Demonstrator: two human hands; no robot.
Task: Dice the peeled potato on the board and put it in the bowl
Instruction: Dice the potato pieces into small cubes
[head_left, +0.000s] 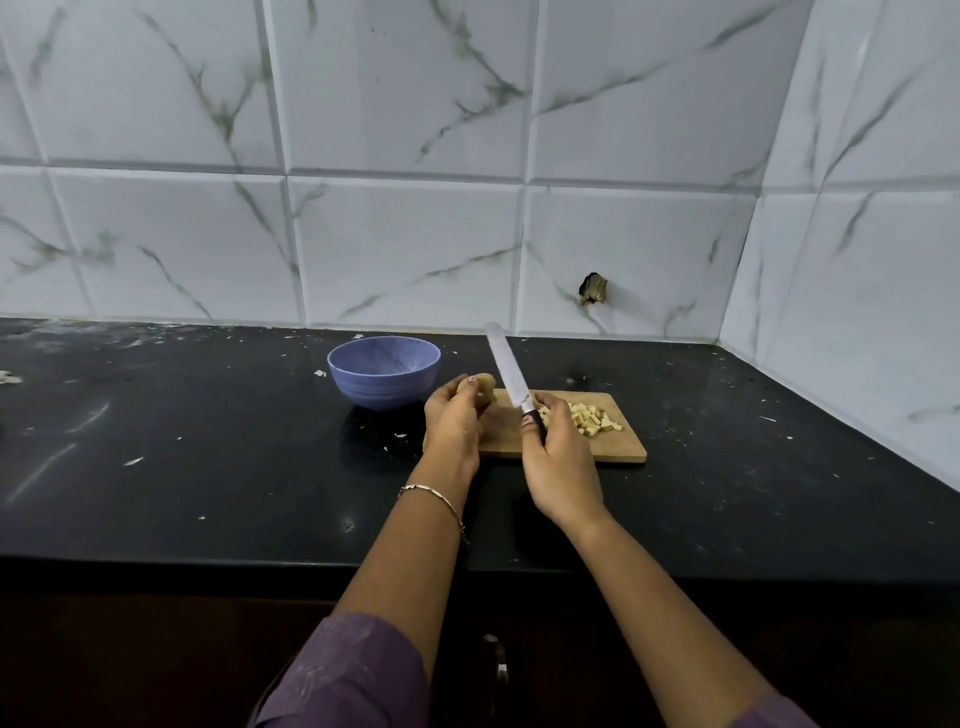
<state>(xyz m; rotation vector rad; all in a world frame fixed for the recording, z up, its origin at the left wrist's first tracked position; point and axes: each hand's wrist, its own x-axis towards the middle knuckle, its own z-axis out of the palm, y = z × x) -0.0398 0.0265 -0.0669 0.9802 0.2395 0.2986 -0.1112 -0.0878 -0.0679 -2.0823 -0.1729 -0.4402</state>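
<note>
Over the board's (504, 441) left end, our left hand (452, 421) curls round the uncut piece of potato (485, 387), seemingly held just off the wood. Our right hand (558, 457) is clamped on the knife (506, 369) handle, blade tilted up and away. For the next cut we judge it best to set the potato flat side down, tuck our fingertips back, and slice evenly before crossing. Cubes (589, 418) lie heaped on the board's right part. The bowl (384, 387), just left of the board on the counter (208, 441), looks to hold nothing yet.
</note>
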